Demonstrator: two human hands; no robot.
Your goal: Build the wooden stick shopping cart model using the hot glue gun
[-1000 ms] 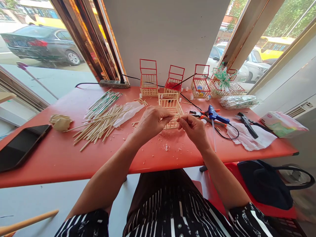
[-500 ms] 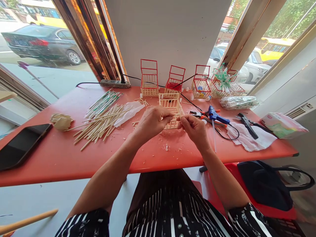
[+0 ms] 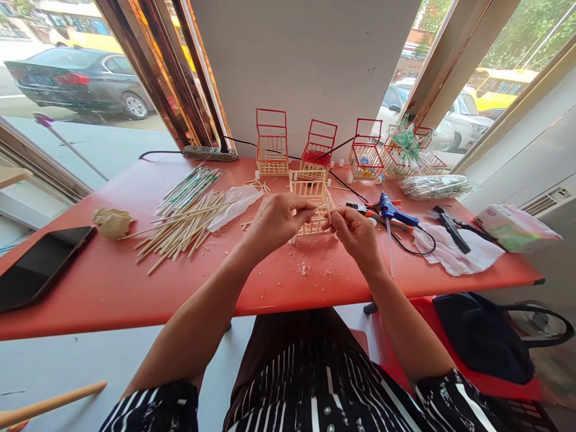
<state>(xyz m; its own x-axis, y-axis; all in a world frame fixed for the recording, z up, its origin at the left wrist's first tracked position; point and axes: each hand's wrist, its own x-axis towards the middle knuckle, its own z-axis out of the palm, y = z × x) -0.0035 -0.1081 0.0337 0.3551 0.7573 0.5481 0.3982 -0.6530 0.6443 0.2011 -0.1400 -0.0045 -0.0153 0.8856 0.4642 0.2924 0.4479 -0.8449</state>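
Observation:
My left hand [image 3: 283, 217] pinches a short pale wooden stick [image 3: 320, 207] between thumb and fingertips. Facing it, my right hand [image 3: 353, 231] is closed on another short stick [image 3: 328, 212]; the two pieces meet or nearly meet, and I cannot tell whether they are joined. Just behind and below my fingers stands a small basket frame [image 3: 310, 187] built from pale wooden sticks, its front partly covered by both hands. Wood bits and a clear scrap [image 3: 303, 269] lie on the red table [image 3: 288, 297] in front.
Loose wooden sticks [image 3: 177, 231] and wrapped sticks [image 3: 189, 191] lie left, near a phone [image 3: 42, 264]. A blue glue gun [image 3: 393, 210], pliers [image 3: 405, 226] and a cloth [image 3: 472, 258] are at right. Several miniature carts with red handles [image 3: 272, 144] line the back.
Both hands stay almost in place over the basket frame, fingers shifting only slightly around the small sticks. Nothing else on the table has moved.

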